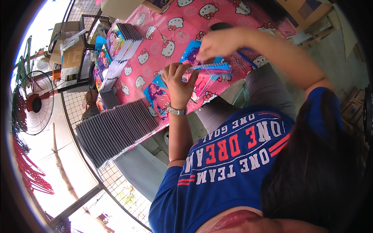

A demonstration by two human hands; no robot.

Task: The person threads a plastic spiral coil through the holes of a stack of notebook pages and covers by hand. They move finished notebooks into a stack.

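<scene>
My left hand [179, 83], with a metal watch on the wrist, is closed with its fingers and thumb on the edge of a thin booklet [217, 70] with bright blue and pink colouring. The booklet is tilted up off the table, seen nearly edge-on. My right hand [219, 43] hovers just above and beyond it, its fingers smeared by motion and partly turned away. Beneath the hands lie more colourful cartoon-printed covers: a blue one [156, 93] beside my left wrist and another blue one [189, 52] near my right fingers.
A pink table cover [155, 50] with cartoon cats lies under everything. At the left stand a long row of black spiral-bound notebooks [116, 128] and taller notebook stacks [116, 58]. Cardboard boxes [301, 13] sit at the far right; a fan [35, 103] stands left.
</scene>
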